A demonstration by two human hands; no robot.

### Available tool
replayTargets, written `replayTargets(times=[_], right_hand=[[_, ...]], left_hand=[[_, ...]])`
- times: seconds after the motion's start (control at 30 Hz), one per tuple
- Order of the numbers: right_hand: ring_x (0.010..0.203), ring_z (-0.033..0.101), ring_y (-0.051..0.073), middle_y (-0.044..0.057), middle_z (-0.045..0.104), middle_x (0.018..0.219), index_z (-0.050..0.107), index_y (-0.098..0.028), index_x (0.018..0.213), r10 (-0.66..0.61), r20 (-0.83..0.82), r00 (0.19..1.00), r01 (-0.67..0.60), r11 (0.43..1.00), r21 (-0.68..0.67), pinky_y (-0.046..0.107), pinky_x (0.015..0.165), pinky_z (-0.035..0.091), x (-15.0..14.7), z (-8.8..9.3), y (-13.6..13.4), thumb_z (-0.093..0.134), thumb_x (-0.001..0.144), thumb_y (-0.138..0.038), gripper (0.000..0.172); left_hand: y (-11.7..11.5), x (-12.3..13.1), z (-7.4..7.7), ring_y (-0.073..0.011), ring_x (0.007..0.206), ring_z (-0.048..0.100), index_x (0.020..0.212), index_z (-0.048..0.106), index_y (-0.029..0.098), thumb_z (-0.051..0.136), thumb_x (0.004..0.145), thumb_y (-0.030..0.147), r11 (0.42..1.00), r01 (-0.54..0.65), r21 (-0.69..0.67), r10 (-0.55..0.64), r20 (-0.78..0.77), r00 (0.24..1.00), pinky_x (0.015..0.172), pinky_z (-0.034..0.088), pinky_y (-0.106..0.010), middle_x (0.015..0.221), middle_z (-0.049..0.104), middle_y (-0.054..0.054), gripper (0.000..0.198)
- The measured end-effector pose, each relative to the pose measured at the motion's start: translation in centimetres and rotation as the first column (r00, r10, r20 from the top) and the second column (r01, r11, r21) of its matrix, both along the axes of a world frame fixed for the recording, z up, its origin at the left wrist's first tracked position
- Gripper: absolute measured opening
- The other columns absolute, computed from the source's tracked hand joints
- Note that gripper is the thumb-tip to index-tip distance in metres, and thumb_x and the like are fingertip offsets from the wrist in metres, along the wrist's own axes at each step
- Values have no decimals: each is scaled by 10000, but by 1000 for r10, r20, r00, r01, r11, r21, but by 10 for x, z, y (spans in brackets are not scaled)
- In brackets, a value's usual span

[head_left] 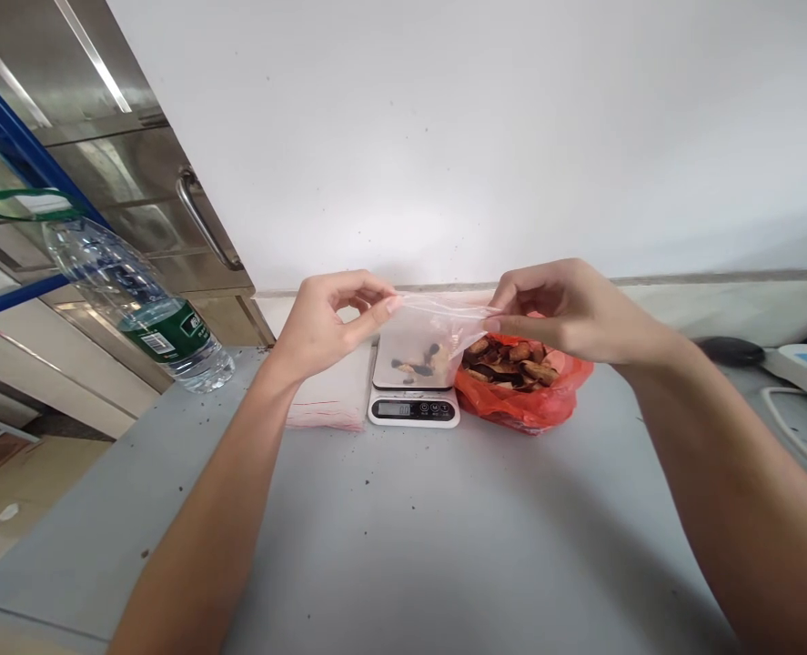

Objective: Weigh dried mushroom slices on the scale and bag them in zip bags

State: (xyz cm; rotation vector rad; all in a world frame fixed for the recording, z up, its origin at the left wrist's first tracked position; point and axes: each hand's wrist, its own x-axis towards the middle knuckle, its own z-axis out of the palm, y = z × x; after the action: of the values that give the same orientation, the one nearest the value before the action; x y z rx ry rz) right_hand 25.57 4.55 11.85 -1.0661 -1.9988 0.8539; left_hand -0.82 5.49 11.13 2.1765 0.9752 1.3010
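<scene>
A clear zip bag [409, 332] hangs by its top edge between my two hands, with a few dried brown pieces showing low in it. My left hand [341, 318] pinches its left top corner between thumb and fingertips. At the right top corner, my right hand [553, 305] has the same pinching hold. Right behind and below the bag is a white digital scale [413, 408], its small display lit. A red plastic bag [546, 400] full of dried brown slices [509, 364] sits open to the right, below my right hand.
A stack of flat clear bags [327, 400] lies left of the scale. A large water bottle [177, 337] stands at the table's left edge. On the right are a white power strip [805, 368], cables and a black object [731, 351]. A white wall [471, 136] rises behind.
</scene>
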Motion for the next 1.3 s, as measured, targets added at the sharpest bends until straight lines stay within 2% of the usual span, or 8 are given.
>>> replayTargets(times=[0.2,0.37,0.47,0.67,0.8,0.9,1.1,1.3], right_hand=[[503,419,131,-18,543,542,616,-246,590,-3,-61,998,1,999,-42,317,433,309,-1,1,-1,891,677,-539,411],[567,511,150,-4,628,613,687,-237,684,75,-13,997,-75,997,-22,317,501,407,-6,0,-1,852,717,-565,368],[515,455,126,-24,557,538,669,-228,660,82,22,996,-82,997,4,300,483,368,-8,0,-2,794,793,-538,359],[456,380,93,-45,501,499,604,-225,605,93,-7,996,-93,996,0,278,435,298,-9,-2,-3,819,788,-502,395],[488,463,131,-9,602,571,692,-233,703,93,21,995,-92,995,-35,299,438,340,-9,-5,-1,819,791,-531,336],[544,535,160,14,650,620,713,-237,737,95,19,995,-95,995,11,310,478,402,-10,-7,-1,812,790,-523,308],[417,403,97,-46,514,475,636,-229,635,113,49,992,-115,993,24,274,431,301,-13,-4,-4,748,824,-412,287],[467,424,115,-33,536,519,608,-239,629,93,96,991,-100,993,66,299,478,325,-16,-4,-4,709,830,-383,267]], left_hand=[[-2,0,0,-193,780,664,752,746,199,777,845,411,1000,4,10,-4,-11,1000,752,541,-310,808,750,-50,234],[-3,4,1,-191,771,657,723,712,209,744,856,381,999,31,18,-30,-50,998,750,541,-305,793,743,-45,221],[-4,8,0,-194,782,662,761,726,202,723,857,373,998,55,-11,-55,-71,996,754,547,-305,818,753,-51,196],[-4,12,-4,-191,773,664,791,752,207,702,881,341,997,78,16,-76,-96,993,752,537,-303,801,756,-41,169],[-4,12,-4,-195,745,658,722,724,212,702,860,317,997,68,27,-66,-86,994,734,533,-315,756,746,-37,174],[-5,13,-4,-186,726,655,725,747,216,704,859,311,997,70,16,-69,-86,994,720,524,-309,729,738,-27,170],[-5,16,-8,-183,736,671,792,798,212,700,870,292,994,100,49,-91,-155,984,694,513,-291,800,780,-43,148],[-6,17,-7,-175,669,636,746,764,210,666,888,317,989,83,124,-52,-231,972,651,484,-282,723,749,-31,203]])
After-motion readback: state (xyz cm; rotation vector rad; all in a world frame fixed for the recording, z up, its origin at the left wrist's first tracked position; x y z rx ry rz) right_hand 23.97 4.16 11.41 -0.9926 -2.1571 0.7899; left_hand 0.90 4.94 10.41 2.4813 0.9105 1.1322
